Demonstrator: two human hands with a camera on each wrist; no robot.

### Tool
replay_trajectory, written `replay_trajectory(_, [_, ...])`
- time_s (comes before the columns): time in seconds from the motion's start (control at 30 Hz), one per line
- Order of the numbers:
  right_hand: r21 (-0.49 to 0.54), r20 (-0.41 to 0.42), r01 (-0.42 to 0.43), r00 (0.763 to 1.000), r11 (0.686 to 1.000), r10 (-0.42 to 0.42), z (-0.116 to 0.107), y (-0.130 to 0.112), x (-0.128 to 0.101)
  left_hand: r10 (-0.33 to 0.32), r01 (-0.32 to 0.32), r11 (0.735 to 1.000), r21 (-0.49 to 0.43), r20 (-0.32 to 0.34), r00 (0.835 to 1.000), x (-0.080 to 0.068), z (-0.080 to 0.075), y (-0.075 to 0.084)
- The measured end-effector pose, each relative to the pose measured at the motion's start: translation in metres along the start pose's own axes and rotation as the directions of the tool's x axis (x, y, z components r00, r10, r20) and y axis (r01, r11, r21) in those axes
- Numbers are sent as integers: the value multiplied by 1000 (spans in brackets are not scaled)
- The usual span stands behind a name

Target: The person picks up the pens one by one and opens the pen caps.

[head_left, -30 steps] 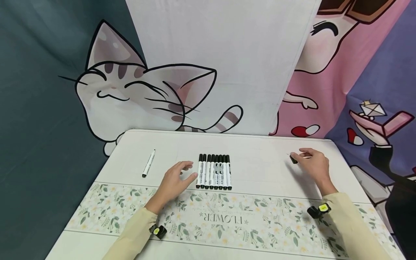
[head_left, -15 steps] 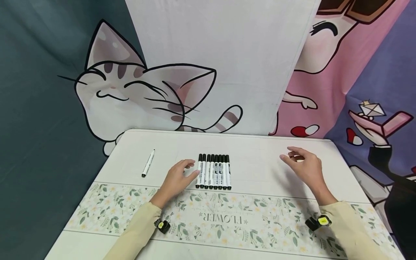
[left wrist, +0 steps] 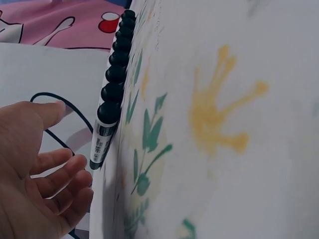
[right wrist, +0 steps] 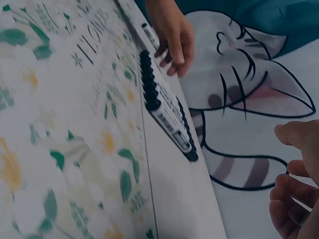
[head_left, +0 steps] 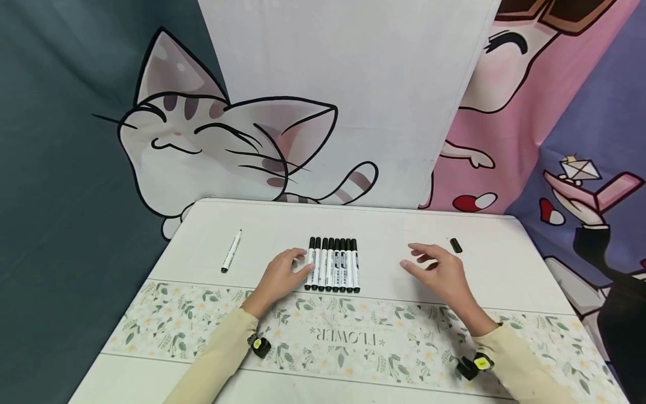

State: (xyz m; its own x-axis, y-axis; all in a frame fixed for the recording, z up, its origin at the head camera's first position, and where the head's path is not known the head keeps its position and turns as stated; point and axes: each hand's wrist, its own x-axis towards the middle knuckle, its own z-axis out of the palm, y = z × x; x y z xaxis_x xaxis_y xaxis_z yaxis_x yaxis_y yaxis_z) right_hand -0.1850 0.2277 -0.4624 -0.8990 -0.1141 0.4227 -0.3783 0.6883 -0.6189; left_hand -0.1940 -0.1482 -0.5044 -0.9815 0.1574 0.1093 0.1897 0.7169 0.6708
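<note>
Several white markers with black caps [head_left: 333, 264] lie side by side in a row on the table. My left hand [head_left: 282, 274] hovers at the row's left end, its fingers loosely bent and holding nothing; in the left wrist view the nearest marker [left wrist: 103, 134] sits just beyond the fingertips. My right hand [head_left: 440, 274] is in the air right of the row, thumb and fingers apart with nothing between them. A loose black marker cap [head_left: 456, 245] lies on the table behind the right hand. Off to the left lies an uncapped marker [head_left: 231, 251], tip pointing away.
The white table [head_left: 388, 230] has a flower-printed band [head_left: 348, 342] across its front part. A cloth backdrop with a cartoon cat [head_left: 202, 140] hangs behind the far edge.
My right hand has let go of the black cap, leaving it on the table, and moved left toward the row. The left hand has shifted slightly right, closer to the markers.
</note>
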Motion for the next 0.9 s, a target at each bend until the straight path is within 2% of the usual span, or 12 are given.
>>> replay_trajectory(0.4, [65, 88, 35, 995, 997, -41, 18, -22, -5, -5, 5, 1000, 28, 5, 1000, 5, 10, -4])
replay_trajectory(0.9, [97, 151, 15, 988, 995, -29, 28, -36, -11, -31, 31, 999, 14, 9, 999, 7, 10, -5])
